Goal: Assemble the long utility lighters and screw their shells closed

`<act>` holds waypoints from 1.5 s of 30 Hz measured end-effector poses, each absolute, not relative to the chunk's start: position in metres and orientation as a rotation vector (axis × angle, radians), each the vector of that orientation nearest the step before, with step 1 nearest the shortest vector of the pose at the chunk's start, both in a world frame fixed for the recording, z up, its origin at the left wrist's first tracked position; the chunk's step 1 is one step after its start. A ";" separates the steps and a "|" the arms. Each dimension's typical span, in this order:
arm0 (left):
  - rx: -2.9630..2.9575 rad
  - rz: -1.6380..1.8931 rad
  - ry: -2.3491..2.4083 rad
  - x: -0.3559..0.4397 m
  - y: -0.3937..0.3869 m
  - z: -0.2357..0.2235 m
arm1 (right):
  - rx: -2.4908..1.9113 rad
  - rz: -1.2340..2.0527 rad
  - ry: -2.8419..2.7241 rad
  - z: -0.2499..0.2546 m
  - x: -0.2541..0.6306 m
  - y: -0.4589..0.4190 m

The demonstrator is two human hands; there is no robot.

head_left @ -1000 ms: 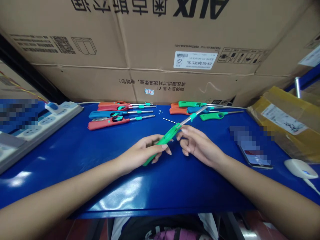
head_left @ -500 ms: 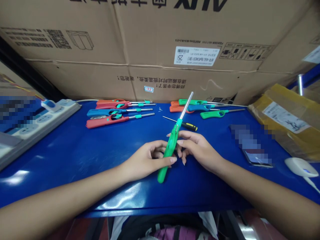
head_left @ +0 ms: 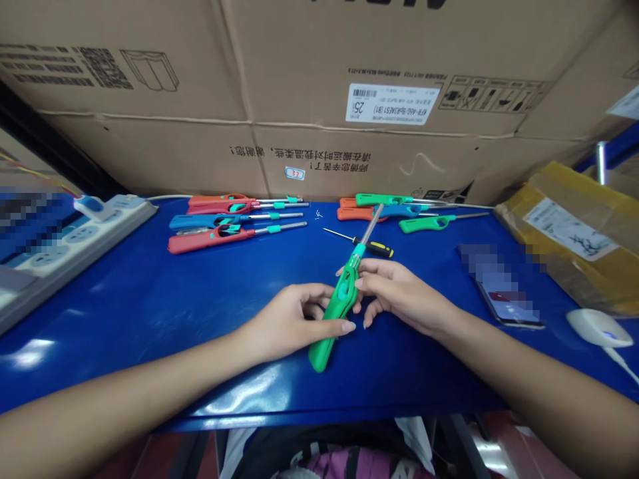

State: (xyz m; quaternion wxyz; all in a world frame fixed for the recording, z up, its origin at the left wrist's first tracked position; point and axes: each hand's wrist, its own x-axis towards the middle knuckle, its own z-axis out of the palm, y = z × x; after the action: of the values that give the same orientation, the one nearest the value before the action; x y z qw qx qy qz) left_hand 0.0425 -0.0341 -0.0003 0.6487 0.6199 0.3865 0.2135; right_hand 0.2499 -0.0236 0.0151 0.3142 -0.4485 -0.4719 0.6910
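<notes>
A green long-nosed lighter (head_left: 335,313) with a metal tube is held over the blue table (head_left: 150,313), tube pointing away from me. My left hand (head_left: 294,322) is closed around its handle, thumb on top. My right hand (head_left: 394,293) pinches the lighter near its trigger part from the right side. Just beyond the hands lies a small screwdriver (head_left: 367,246) with a black and yellow handle.
A row of red and blue lighters (head_left: 224,223) lies at the back left, another group of green, orange and blue lighters (head_left: 399,213) at the back right. A power strip (head_left: 94,229) is left; a phone (head_left: 504,296), a white mouse (head_left: 596,327) and a yellow parcel (head_left: 579,233) right. Cardboard boxes (head_left: 299,100) wall the back.
The green lighter has swung from pointing right to pointing away from me, and its tube has dropped a little lower. Both hands stayed on it and drew slightly nearer.
</notes>
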 end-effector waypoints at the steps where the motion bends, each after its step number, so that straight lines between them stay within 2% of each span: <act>1: 1.388 0.472 0.872 0.043 -0.034 0.000 | -1.189 1.823 -1.237 0.016 0.250 -0.024; 9: 1.089 0.361 0.821 0.041 -0.032 0.007 | -1.189 1.844 -1.051 0.010 0.250 -0.022; 16: 1.033 0.307 0.804 0.040 -0.036 0.014 | -1.183 1.667 -0.864 0.002 0.257 -0.008; 22: 0.989 0.434 0.887 0.041 -0.039 0.016 | -1.169 1.884 -1.030 0.007 0.252 -0.017; 30: 0.802 0.643 1.022 0.042 -0.035 0.005 | -1.238 1.890 -1.398 0.009 0.245 -0.035; 45: 0.843 0.593 1.024 0.044 -0.031 0.002 | -1.206 2.002 -1.342 0.010 0.242 -0.039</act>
State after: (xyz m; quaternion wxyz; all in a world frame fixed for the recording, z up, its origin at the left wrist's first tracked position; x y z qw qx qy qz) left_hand 0.0436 -0.0314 0.0023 0.7475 0.3853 0.4683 0.2711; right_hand 0.2421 -0.0386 0.0102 0.2214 -0.4366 -0.4854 0.7244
